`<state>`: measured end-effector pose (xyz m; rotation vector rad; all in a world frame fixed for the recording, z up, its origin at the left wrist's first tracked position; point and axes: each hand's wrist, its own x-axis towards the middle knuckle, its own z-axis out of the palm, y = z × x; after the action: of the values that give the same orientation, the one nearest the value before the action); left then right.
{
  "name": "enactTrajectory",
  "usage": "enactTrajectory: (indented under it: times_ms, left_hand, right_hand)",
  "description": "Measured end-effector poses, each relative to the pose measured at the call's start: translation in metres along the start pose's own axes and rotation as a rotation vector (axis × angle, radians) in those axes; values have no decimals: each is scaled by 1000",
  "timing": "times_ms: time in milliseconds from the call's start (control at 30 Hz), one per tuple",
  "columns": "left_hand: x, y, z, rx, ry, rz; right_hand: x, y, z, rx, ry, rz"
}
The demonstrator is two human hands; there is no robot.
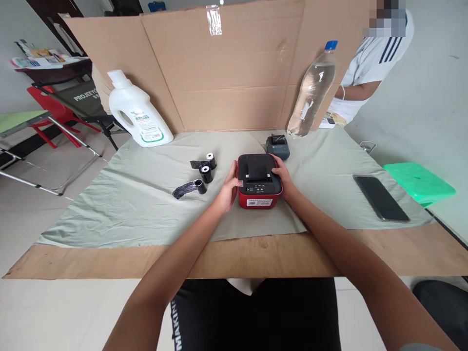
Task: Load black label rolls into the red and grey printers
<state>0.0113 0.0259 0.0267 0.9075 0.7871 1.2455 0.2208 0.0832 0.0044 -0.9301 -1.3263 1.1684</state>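
A red and black receipt printer (260,201) sits near the middle of the cloth, a strip of black material in its top slot. My left hand (229,189) grips its left side, thumb at the top front corner. On the opposite side my right hand (283,176) wraps the case, thumb on the top edge. Behind it stands a smaller dark grey printer (278,147), also with black material in its top. Three small black rolls lie to the left: a rear roll (211,160), a middle roll (206,174) and a front roll (200,186) with its end unwound.
A white detergent bottle (141,114) and a tall clear water bottle (313,92) stand against the cardboard screen (234,63). A black phone (380,197) lies at the right. Beyond the table is a green stool (419,180). Another person (369,63) is behind the screen.
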Motion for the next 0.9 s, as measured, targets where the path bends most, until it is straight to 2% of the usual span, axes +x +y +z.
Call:
enactTrajectory:
  times_ms: [100, 233, 300, 400, 567, 733, 900]
  left_hand:
    - [-2, -1, 3, -39, 20, 20]
    - [-3, 0, 4, -69, -3, 39]
    - [-2, 1, 3, -62, -20, 45]
    - [0, 2, 3, -36, -32, 76]
    - [1, -3, -1, 25, -32, 116]
    - [2, -14, -7, 137, -17, 158]
    - [-4, -8, -7, 367, 4, 293]
  right_hand:
    - [14, -17, -13, -55, -106, 81]
    - [43, -51, -26, -270, -384, 238]
    - [56, -67, -26, -374, -499, 291]
    - [67, -79, -21, -427, -591, 328]
    - [68, -74, -21, -289, -610, 379]
    - [66, -68, -25, -117, -478, 441]
    - [62, -70, -18, -123, -382, 456]
